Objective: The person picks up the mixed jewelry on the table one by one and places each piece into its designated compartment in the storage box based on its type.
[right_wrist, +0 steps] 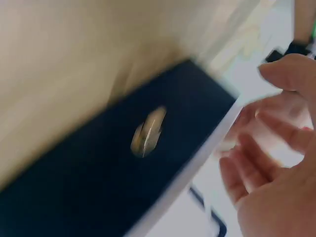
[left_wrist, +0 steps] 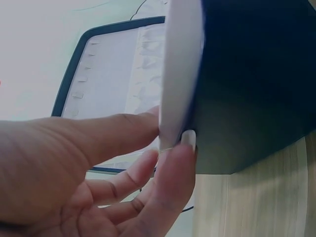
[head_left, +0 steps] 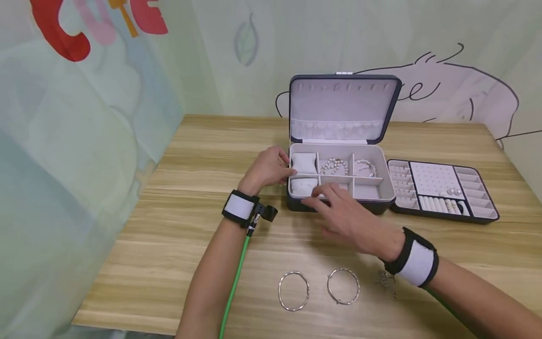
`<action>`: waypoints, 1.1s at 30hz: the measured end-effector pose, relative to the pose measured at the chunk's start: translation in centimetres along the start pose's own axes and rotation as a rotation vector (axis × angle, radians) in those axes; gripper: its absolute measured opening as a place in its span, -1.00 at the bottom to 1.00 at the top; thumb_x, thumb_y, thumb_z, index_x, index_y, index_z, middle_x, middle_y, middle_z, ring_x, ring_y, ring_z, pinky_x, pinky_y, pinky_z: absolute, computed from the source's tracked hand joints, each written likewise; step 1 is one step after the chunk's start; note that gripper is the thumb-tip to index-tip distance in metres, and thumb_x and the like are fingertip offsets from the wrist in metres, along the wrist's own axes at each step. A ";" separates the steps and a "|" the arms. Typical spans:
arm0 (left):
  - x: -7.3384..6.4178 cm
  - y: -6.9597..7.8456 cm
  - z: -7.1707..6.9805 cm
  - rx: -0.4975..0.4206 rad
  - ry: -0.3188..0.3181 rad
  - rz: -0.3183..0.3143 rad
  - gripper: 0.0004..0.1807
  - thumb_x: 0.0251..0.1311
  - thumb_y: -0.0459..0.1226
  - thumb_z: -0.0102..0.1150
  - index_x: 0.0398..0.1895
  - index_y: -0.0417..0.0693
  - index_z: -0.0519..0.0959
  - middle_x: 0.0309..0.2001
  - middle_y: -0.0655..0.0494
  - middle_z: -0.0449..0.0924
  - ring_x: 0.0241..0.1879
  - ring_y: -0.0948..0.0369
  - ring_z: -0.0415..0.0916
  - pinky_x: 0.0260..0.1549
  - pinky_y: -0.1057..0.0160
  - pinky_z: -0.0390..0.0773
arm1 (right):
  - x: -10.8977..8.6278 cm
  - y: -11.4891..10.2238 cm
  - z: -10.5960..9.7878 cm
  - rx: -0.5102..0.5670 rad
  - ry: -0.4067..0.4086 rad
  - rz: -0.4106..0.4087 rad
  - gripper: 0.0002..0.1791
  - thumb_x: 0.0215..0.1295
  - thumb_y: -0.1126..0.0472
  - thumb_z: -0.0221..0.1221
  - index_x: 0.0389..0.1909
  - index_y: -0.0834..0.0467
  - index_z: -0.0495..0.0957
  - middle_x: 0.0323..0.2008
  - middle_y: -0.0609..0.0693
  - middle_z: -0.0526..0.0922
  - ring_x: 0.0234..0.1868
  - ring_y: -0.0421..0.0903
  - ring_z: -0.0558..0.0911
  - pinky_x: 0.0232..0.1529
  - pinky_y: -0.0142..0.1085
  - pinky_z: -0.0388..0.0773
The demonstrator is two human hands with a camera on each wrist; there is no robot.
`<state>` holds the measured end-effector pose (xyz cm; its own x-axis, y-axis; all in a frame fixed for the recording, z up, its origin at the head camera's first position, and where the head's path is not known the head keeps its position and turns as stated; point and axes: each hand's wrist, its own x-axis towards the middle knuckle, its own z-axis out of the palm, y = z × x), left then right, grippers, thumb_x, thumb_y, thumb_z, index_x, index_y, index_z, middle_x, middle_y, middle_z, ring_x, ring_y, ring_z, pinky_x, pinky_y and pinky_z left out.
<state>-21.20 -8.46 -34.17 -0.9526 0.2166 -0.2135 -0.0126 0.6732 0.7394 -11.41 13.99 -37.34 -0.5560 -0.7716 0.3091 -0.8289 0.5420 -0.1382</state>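
A dark jewellery box point(head_left: 372, 206) with a pale lining stands with its lid up at the back of the table. My left hand point(head_left: 267, 169) pinches the rim of its left wall, thumb inside and fingertip outside in the left wrist view. Over the front left compartment hovers my right hand point(head_left: 349, 219), fingers loosely bent and holding nothing. White cushions point(head_left: 304, 163) fill the two left compartments. Pearl bracelets point(head_left: 334, 166) lie in the back middle and back right ones. A metal clasp point(right_wrist: 148, 133) shows on the front wall, blurred.
Right of the box lies a compartment tray point(head_left: 436, 179) with pearl earrings point(head_left: 455, 191) and rings. Nearer me on the wooden table are two silver bangles point(head_left: 280, 291) and a small silver chain point(head_left: 386, 280), partly beside my right wrist. A printed curtain hangs behind.
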 end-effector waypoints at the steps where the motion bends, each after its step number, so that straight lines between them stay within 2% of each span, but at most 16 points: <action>1: 0.0 0.0 0.0 -0.002 -0.001 0.000 -0.67 0.24 -0.26 0.39 -0.07 -0.23 0.52 -0.24 -0.10 0.72 -0.46 0.16 0.69 -0.51 0.37 0.60 | -0.1 -0.7 0.4 0.004 -0.008 -0.023 -0.37 0.06 0.17 0.48 0.20 0.12 0.54 0.07 0.07 0.54 0.12 0.01 0.50 0.18 -0.11 0.53; 5: 0.0 0.1 0.1 -0.006 -0.006 -0.006 -0.68 0.24 -0.25 0.40 -0.07 -0.22 0.52 -0.20 -0.11 0.71 -0.47 0.18 0.67 -0.50 0.37 0.61 | -0.6 -3.5 1.9 0.088 -0.142 -0.069 -0.60 0.17 0.07 0.39 0.04 0.04 0.61 -0.09 -0.09 0.58 -0.08 -0.19 0.58 -0.02 -0.27 0.62; 8: -0.1 0.1 0.1 -0.006 -0.008 -0.008 -0.68 0.24 -0.25 0.40 -0.08 -0.22 0.52 -0.20 -0.11 0.71 -0.48 0.20 0.66 -0.50 0.37 0.60 | -0.8 -5.3 3.0 0.143 -0.251 -0.062 -0.75 0.29 0.03 0.31 -0.09 0.01 0.59 -0.23 -0.17 0.55 -0.26 -0.30 0.56 -0.22 -0.35 0.62; 11: -0.1 0.0 0.1 -0.001 -0.005 -0.006 -0.68 0.24 -0.25 0.40 -0.09 -0.22 0.51 -0.22 -0.10 0.70 -0.49 0.21 0.65 -0.51 0.37 0.59 | -0.7 -6.6 3.6 0.166 -0.313 -0.037 -0.82 0.32 0.01 0.27 -0.19 -0.01 0.55 -0.32 -0.22 0.49 -0.37 -0.35 0.48 -0.36 -0.40 0.54; 17: -0.1 0.0 0.1 0.006 -0.005 -0.003 -0.68 0.24 -0.26 0.39 -0.08 -0.22 0.51 -0.23 -0.08 0.69 -0.44 0.15 0.68 -0.51 0.38 0.58 | -0.3 -7.8 3.7 0.164 -0.345 0.001 -0.82 0.22 0.09 0.34 -0.33 -0.01 0.51 -0.40 -0.21 0.44 -0.49 -0.34 0.42 -0.49 -0.45 0.40; 22: -0.1 0.1 0.0 0.003 -0.002 -0.008 -0.68 0.25 -0.26 0.39 -0.07 -0.22 0.51 -0.22 -0.08 0.68 -0.43 0.13 0.70 -0.52 0.39 0.58 | 0.0 -7.9 3.8 0.220 -0.355 0.049 -0.81 0.09 0.24 0.35 -0.44 0.01 0.49 -0.47 -0.20 0.44 -0.54 -0.35 0.39 -0.55 -0.49 0.29; 28: -0.1 0.1 0.0 0.010 0.004 -0.005 -0.68 0.24 -0.25 0.40 -0.07 -0.21 0.52 -0.24 -0.06 0.67 -0.45 0.16 0.68 -0.53 0.39 0.56 | 0.2 -7.7 3.6 0.224 -0.367 0.073 -0.83 0.06 0.29 0.33 -0.46 0.02 0.52 -0.52 -0.21 0.47 -0.56 -0.35 0.39 -0.57 -0.48 0.30; 33: -0.1 0.0 0.0 0.014 0.002 -0.005 -0.68 0.24 -0.25 0.40 -0.07 -0.21 0.52 -0.23 -0.08 0.68 -0.46 0.17 0.67 -0.51 0.38 0.57 | 0.3 -7.0 3.3 0.302 -0.358 0.097 -0.79 0.04 0.37 0.28 -0.55 0.02 0.49 -0.56 -0.25 0.44 -0.56 -0.37 0.37 -0.56 -0.51 0.30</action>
<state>-21.13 -8.46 -34.11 -0.9532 0.2118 -0.2158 -0.0131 0.6840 0.7294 -5.98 8.87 -39.43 -0.5738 -0.8171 -0.0547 -0.7233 0.5370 -0.4341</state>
